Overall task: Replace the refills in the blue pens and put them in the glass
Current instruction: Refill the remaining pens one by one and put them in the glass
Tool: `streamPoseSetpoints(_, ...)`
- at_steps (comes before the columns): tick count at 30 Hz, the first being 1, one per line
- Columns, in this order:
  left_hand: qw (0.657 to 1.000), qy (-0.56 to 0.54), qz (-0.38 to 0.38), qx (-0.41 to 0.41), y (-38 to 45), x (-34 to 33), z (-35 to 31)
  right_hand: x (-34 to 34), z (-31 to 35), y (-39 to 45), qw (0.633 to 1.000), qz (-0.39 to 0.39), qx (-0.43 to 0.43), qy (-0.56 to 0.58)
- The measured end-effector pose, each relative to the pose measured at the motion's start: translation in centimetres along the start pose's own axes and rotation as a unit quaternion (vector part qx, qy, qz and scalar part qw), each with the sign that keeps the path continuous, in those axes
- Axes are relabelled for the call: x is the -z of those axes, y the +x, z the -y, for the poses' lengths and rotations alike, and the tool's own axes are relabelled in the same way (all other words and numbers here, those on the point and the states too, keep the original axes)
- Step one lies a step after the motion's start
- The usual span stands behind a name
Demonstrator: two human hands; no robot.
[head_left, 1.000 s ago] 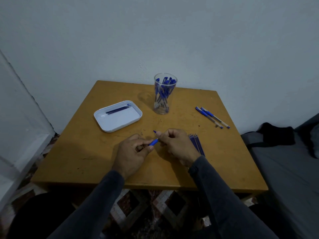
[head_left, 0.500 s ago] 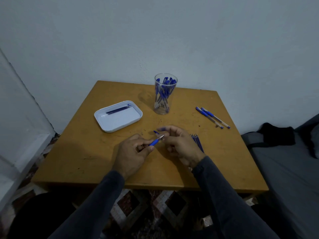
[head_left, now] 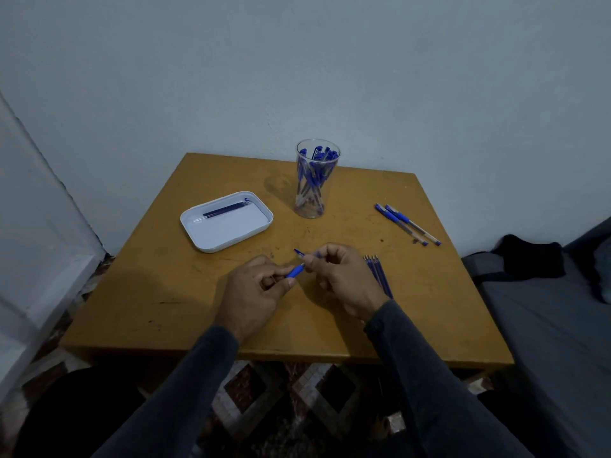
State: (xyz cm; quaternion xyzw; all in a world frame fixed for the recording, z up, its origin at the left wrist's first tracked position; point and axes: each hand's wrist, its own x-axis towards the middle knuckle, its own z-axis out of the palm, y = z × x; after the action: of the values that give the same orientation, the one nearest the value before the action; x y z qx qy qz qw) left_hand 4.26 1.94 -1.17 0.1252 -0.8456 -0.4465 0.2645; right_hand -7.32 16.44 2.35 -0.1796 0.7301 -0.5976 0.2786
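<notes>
My left hand [head_left: 256,292] pinches a blue pen [head_left: 295,271] by its grip end, tip pointing up and right. My right hand [head_left: 344,279] is at the pen's tip, its fingers curled around a small blue piece [head_left: 299,252], apparently the pen's cap. A clear glass [head_left: 316,180] with several blue pens stands at the back of the wooden table [head_left: 165,292]. Two blue pens [head_left: 408,224] lie to the right. A bundle of refills [head_left: 378,274] lies just right of my right hand.
A white tray [head_left: 228,231] at the left holds used refills [head_left: 226,210]. A wall runs behind the table. A grey bed with a black cloth [head_left: 529,256] stands to the right. Patterned floor shows below the table's front edge.
My right hand opened away from the pen tip, then closed back onto it. The left hand kept the pen almost still.
</notes>
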Motion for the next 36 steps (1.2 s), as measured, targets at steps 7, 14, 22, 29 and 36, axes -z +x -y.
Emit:
streamPoseSetpoints(7, 0.999, -0.018, -0.044, 0.012, 0.1, 0.0, 0.2, -0.4, 0.1, 0.5, 0.965, -0.166, 0.063, -0.192)
streamPoseSetpoints(14, 0.995, -0.065, -0.066, 0.046, 0.2, 0.0, 0.9, -2.4, -1.1, 0.7, 0.890, -0.099, 0.090, -0.437)
streamPoseSetpoints(22, 0.996, -0.056, -0.050, 0.047, 0.2, -0.1, 0.9, -2.7, -1.2, 0.8, 0.882, -0.102, 0.081, -0.452)
streamPoseSetpoints(29, 0.997, -0.055, -0.026, 0.042, 0.1, 0.0, 0.6, -2.3, -1.4, 0.3, 0.913, -0.114, 0.112, -0.375)
streamPoseSetpoints(36, 0.998, -0.055, -0.004, 0.032, 0.1, -0.1, 0.6, -1.8, -1.3, -0.6, 0.968, -0.189, 0.106, -0.126)
